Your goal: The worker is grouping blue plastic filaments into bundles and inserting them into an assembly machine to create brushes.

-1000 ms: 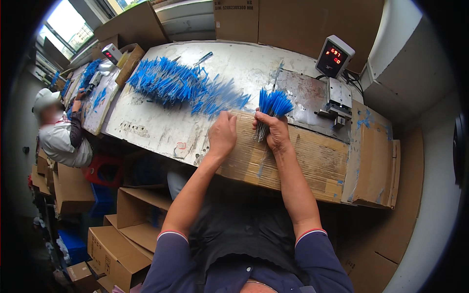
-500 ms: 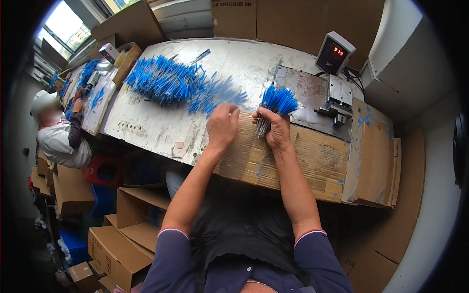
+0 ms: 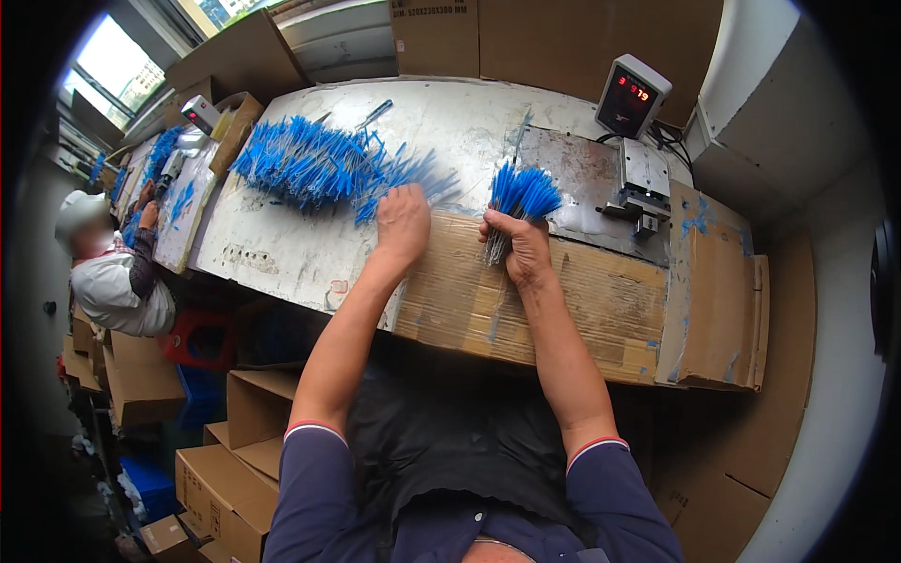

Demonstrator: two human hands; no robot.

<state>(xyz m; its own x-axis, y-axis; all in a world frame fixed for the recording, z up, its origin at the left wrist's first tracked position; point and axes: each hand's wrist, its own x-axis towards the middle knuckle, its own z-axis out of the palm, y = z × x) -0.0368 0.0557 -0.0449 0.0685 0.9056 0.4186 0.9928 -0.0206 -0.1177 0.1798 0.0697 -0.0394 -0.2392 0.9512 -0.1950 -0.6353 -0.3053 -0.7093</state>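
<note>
My right hand [image 3: 519, 248] is closed round an upright bundle of thin blue-tipped wires [image 3: 526, 193]. Their blue ends fan out above the fist, and pale ends hang below it. To its left, my left hand [image 3: 404, 223] has its fingers curled at the near right end of a long loose pile of the same blue-tipped wires [image 3: 300, 161]. Several blurred blue-tipped wires [image 3: 434, 178] stick out past its fingertips. The fingers hide where these are gripped.
A cardboard sheet [image 3: 582, 305] covers the near edge of the white worktable [image 3: 267, 235]. To the right stand a small metal machine [image 3: 646, 192] and a display box with red digits [image 3: 633, 97]. A blue-handled tool [image 3: 375, 114] lies behind the pile. A co-worker [image 3: 117, 272] sits far left.
My left hand has moved slightly left and away from the right one, toward the pile. The right hand keeps its bundle in nearly the same place.
</note>
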